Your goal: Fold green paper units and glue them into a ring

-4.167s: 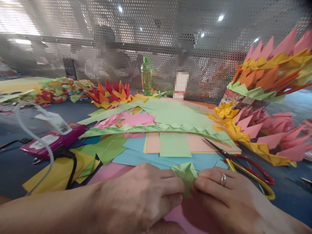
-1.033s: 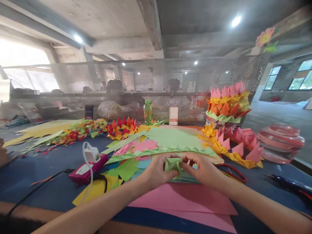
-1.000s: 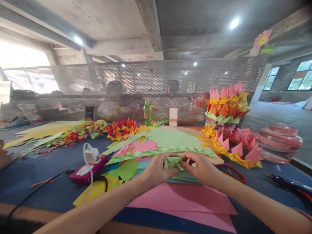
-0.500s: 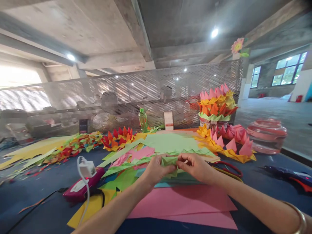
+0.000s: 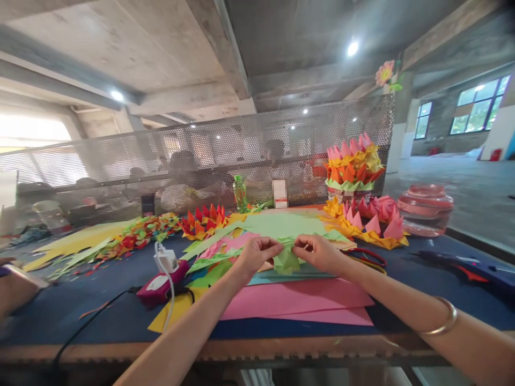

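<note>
A folded piece of light green paper (image 5: 287, 259) hangs between my two hands above the stacked paper sheets. My left hand (image 5: 259, 254) pinches its left side with thumb and fingertips. On the other side, my right hand (image 5: 317, 251) grips the paper's upper right edge in a pinch. Beneath my hands lie pink sheets (image 5: 298, 300), with blue and green ones behind. Farther back, a pale green sheet (image 5: 277, 224) is spread out. Folded pointed pieces in pink and yellow (image 5: 362, 225) stand to the right, red and orange ones (image 5: 205, 220) to the left.
A purple power strip (image 5: 161, 287) with a white plug and cables lies left. Scissors (image 5: 368, 257), a dark blue tool (image 5: 470, 265) and a clear jar (image 5: 426, 210) are right. A green bottle (image 5: 240, 193) stands near the mesh panel (image 5: 225, 155). Another person's hand (image 5: 18, 287) shows far left.
The view has tilted down and shifted left, showing the table's front edge. The green paper now hangs lower and more spread between my fingers. Another person's hand has appeared at the left.
</note>
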A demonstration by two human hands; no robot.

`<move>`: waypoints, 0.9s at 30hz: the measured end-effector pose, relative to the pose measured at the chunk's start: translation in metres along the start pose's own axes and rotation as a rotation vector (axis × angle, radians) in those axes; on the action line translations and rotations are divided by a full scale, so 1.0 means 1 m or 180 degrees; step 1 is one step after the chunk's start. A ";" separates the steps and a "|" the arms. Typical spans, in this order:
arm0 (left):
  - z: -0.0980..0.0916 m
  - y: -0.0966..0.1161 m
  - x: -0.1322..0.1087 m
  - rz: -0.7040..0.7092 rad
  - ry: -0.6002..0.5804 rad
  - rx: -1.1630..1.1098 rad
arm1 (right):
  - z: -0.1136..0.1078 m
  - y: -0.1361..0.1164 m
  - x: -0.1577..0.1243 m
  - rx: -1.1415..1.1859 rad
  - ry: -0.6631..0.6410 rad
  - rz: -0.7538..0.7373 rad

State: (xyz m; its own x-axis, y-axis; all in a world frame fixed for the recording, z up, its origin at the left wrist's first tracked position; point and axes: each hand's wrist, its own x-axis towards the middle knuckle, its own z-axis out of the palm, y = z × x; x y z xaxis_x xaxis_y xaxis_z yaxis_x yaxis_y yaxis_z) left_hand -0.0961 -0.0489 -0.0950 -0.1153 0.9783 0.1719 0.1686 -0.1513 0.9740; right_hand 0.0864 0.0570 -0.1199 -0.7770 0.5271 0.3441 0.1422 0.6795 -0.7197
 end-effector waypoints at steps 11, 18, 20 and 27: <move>-0.002 -0.002 0.001 -0.0138 0.0123 0.0138 | -0.007 0.003 -0.003 0.0311 -0.0104 -0.0078; -0.006 -0.006 0.005 -0.0153 0.0392 -0.0068 | -0.005 0.000 -0.007 0.0500 -0.0359 -0.0137; -0.005 -0.007 0.005 -0.0167 0.0381 -0.0123 | -0.004 0.002 -0.007 0.0500 -0.0355 -0.0105; -0.001 -0.003 0.003 -0.0145 0.0207 -0.0034 | -0.005 0.000 -0.009 0.0666 -0.0400 -0.0141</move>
State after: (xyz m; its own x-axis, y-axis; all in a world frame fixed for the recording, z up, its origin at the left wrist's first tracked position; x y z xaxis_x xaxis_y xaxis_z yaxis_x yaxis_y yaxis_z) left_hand -0.0985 -0.0457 -0.0975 -0.1859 0.9731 0.1362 0.1514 -0.1086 0.9825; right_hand 0.0967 0.0547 -0.1201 -0.8516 0.4226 0.3099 -0.0137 0.5732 -0.8193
